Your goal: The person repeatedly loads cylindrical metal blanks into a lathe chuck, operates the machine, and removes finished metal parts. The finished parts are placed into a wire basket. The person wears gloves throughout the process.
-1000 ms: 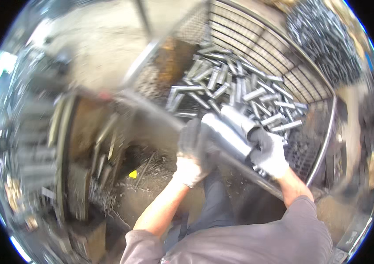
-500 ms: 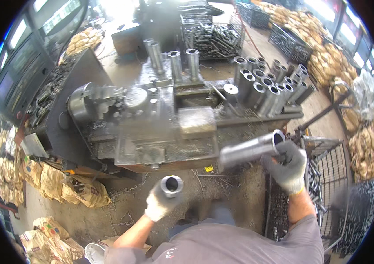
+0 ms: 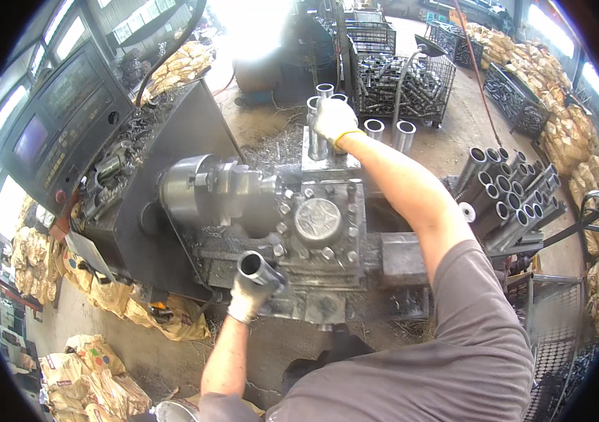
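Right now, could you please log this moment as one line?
left grip: holding metal tube | right grip: at standing tubes, hold unclear | tube cluster: right side of picture

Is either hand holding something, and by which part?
The left hand holds a metal tube around its side, near the open end. Whether the right hand holds anything is unclear.

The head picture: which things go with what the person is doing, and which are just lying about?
Seem part of the job:
- metal tube in the left hand
- upright tubes near the right hand
- big machine in front
- probably the leaning tubes at right

Seem just lying about:
- brown paper sacks on the floor
- metal pieces heaped at the back
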Motion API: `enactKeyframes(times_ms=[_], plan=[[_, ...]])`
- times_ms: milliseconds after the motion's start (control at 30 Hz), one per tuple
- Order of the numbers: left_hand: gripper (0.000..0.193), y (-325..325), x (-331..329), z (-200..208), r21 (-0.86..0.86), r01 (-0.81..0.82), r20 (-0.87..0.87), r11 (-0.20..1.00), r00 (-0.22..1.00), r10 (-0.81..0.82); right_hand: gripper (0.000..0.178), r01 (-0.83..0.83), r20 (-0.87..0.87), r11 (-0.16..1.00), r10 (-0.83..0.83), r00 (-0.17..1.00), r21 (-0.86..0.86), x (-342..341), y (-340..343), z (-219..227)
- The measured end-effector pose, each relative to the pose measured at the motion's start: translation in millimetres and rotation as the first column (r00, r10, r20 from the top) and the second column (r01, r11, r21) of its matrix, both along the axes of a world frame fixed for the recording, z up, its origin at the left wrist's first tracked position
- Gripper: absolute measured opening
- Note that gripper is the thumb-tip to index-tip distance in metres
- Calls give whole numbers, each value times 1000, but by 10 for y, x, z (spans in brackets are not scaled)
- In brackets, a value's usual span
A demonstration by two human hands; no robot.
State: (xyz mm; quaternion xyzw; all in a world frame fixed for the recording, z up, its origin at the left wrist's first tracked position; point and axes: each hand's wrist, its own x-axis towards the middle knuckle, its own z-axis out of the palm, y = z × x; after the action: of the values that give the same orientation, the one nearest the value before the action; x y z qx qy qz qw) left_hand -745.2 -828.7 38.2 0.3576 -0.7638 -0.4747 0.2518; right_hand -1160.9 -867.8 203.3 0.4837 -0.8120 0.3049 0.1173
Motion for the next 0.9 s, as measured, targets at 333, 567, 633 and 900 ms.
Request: enactKeyframes(times_ms=[333,567,633,900], plan=[[50,19,-26,74,38,236,62,971,969,-238,32,142,-139,892,-90,986,429,-147,-641,-76],[82,-192,164,392,-82,371,-56,925,925,-376,52,-571,469,372,333,818,732,946,-249,-228],[85,-335,251,481,-222,365,-132,904,908,-399,50,-711,355,332,689,632,620,487,-182,-726],[87,-2190,334,880,-902,-127,-117,413,992,50,44,37,388,755,294,874,-655,1408,-60,595]])
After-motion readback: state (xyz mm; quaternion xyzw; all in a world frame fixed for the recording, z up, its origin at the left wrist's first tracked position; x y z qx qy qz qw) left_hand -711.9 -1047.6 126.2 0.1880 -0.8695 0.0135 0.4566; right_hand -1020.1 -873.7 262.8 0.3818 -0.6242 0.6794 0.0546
